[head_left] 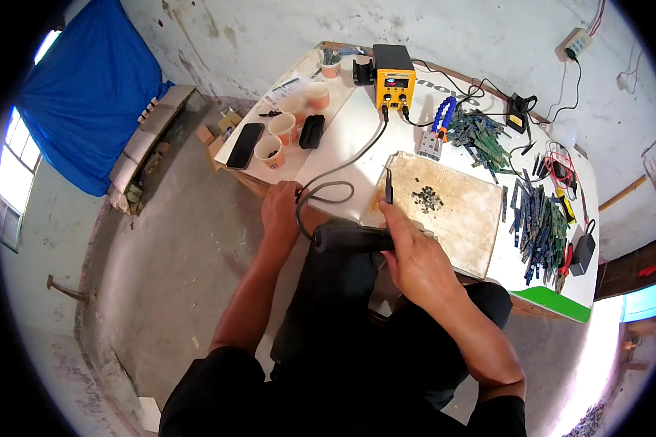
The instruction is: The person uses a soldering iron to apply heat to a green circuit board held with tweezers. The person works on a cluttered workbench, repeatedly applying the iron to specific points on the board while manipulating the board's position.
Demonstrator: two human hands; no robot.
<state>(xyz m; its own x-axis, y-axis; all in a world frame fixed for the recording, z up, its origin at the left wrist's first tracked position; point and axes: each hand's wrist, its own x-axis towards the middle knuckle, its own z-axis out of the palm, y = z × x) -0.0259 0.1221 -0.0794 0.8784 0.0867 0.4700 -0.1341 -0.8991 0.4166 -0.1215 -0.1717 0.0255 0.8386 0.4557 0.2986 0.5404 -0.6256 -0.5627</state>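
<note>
My right hand [419, 258] is closed around the black handle of a hot air gun [351, 238], held level over my lap at the table's front edge. Dark tweezers [389, 188] also stick up from between its thumb and fingers. A grey cable [335, 162] loops from the handle to the yellow and black hot air station [395, 79]. At the left front edge of the table, my left hand [280, 211] is closed beside this cable; what its fingers grip is hidden. On the stained tan board [466, 237] lies a pile of small black chips [428, 198].
Paper cups [270, 154], a black phone [246, 146] and a black case [312, 131] stand at the left. Green circuit strips [481, 140] and darker strips [543, 226] are heaped at the right, near red-handled pliers [565, 258]. A metal clamp block [431, 146] sits behind the board.
</note>
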